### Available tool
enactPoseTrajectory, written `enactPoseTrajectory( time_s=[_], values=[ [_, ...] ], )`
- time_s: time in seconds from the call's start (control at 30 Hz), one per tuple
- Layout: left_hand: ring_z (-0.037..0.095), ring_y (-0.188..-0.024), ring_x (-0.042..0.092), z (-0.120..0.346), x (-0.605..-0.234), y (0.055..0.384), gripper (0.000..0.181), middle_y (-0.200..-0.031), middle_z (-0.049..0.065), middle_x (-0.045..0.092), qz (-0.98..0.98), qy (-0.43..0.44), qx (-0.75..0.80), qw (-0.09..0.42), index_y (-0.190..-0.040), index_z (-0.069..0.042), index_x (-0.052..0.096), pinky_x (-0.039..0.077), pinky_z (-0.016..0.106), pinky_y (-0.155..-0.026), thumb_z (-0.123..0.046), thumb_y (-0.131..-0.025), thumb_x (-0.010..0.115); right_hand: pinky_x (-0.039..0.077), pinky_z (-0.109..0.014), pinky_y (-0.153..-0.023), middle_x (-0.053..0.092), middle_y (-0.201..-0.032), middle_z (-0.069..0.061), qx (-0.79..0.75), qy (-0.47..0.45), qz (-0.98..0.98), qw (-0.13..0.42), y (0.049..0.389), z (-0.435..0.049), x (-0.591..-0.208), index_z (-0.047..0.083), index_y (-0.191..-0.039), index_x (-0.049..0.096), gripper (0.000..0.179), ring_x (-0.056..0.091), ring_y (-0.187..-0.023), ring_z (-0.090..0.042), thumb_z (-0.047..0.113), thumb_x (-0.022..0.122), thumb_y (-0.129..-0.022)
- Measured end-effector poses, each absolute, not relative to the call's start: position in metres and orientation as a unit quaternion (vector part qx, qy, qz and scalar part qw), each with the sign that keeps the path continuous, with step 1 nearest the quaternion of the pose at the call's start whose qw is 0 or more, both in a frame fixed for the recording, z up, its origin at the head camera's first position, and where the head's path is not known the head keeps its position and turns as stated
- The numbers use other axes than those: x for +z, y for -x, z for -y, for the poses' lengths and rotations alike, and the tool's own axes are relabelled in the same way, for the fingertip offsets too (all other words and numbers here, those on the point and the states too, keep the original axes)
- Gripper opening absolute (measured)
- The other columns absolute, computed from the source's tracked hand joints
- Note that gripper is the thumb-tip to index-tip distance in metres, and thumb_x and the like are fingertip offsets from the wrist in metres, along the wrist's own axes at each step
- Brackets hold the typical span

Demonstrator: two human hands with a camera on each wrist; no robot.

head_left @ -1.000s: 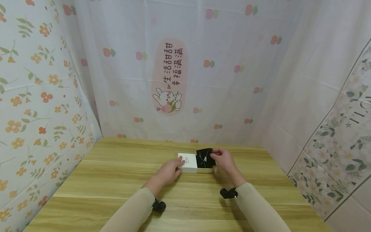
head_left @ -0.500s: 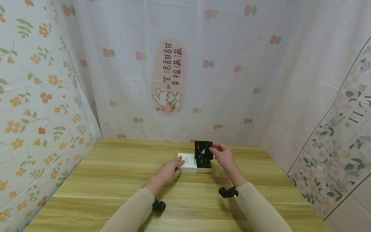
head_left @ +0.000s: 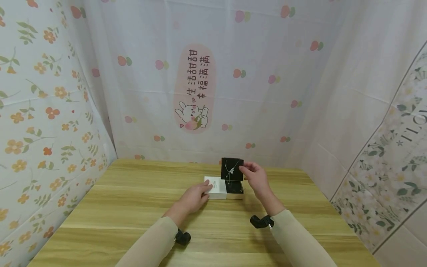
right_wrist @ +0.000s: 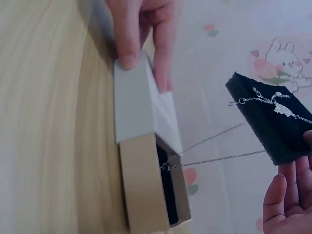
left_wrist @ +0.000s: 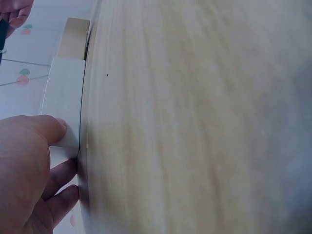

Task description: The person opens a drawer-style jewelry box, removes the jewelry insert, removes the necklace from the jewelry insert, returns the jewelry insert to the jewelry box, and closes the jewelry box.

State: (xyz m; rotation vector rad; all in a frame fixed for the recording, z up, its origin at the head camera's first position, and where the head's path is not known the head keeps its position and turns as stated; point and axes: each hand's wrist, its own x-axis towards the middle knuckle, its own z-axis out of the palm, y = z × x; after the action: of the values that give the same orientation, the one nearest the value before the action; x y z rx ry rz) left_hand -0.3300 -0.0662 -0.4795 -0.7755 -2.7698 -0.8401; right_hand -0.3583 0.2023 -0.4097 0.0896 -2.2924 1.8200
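My left hand (head_left: pixel 193 196) grips the white sleeve (head_left: pixel 218 193) of a small drawer-style jewellery box, thumb on the near side and fingers over the top. Out of the sleeve's right end sticks the beige inner tray (right_wrist: pixel 144 187), dark inside. My right hand (head_left: pixel 259 180) pinches the right edge of a black foam pad (head_left: pixel 226 175), which is tilted up above the tray. A silver chain with a small pendant (right_wrist: pixel 283 109) lies across the pad's face. Two thin chain strands (right_wrist: pixel 214 160) stretch from the pad down into the tray.
The box stands on a wood-grain table (head_left: pixel 140 222) near its back edge. Behind hangs a white curtain (head_left: pixel 267 111) with a fruit print and a rabbit drawing. Floral cloths hang at the left (head_left: pixel 50 129) and right. Black cameras sit on both wrists.
My right hand has lifted the foam pad up and slightly left out of the tray, tilting it to face me. My left hand stays on the sleeve.
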Motion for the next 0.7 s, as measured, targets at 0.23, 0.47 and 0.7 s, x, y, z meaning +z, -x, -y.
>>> enactPoseTrajectory(
  time_s=[0.23,0.47,0.7],
  values=[
    [0.043,-0.151,0.056,0.066,-0.480,0.330,0.045,-0.168,0.021,0.051,0.923,0.253,-0.281,0.068,-0.154,-0.003,0.062,0.049,0.055,-0.123,-0.009,-0.110,0.066,0.056,-0.020,-0.078,0.070,-0.105,0.007,0.648,-0.037,0.754,0.102,0.353,-0.199,-0.397,-0.002,-0.129,0.070,0.031,0.061,-0.096,-0.013,0.020,0.073,-0.107],
    [0.042,-0.152,0.055,0.066,-0.481,0.332,0.045,-0.168,0.020,0.052,0.923,0.252,-0.283,0.070,-0.154,-0.003,0.063,0.048,0.055,-0.125,-0.010,-0.110,0.067,0.057,-0.019,-0.077,0.070,-0.105,0.007,0.667,-0.048,0.737,0.097,0.347,-0.194,-0.389,-0.003,-0.128,0.069,0.029,0.063,-0.095,-0.013,0.015,0.073,-0.106],
    [0.043,-0.152,0.055,0.066,-0.480,0.331,0.045,-0.168,0.020,0.051,0.923,0.254,-0.280,0.070,-0.154,-0.003,0.063,0.048,0.055,-0.125,-0.010,-0.110,0.067,0.057,-0.020,-0.076,0.070,-0.108,0.005,0.683,-0.059,0.722,0.093,0.339,-0.184,-0.382,-0.004,-0.129,0.069,0.029,0.064,-0.095,-0.010,0.012,0.074,-0.105]
  ],
)
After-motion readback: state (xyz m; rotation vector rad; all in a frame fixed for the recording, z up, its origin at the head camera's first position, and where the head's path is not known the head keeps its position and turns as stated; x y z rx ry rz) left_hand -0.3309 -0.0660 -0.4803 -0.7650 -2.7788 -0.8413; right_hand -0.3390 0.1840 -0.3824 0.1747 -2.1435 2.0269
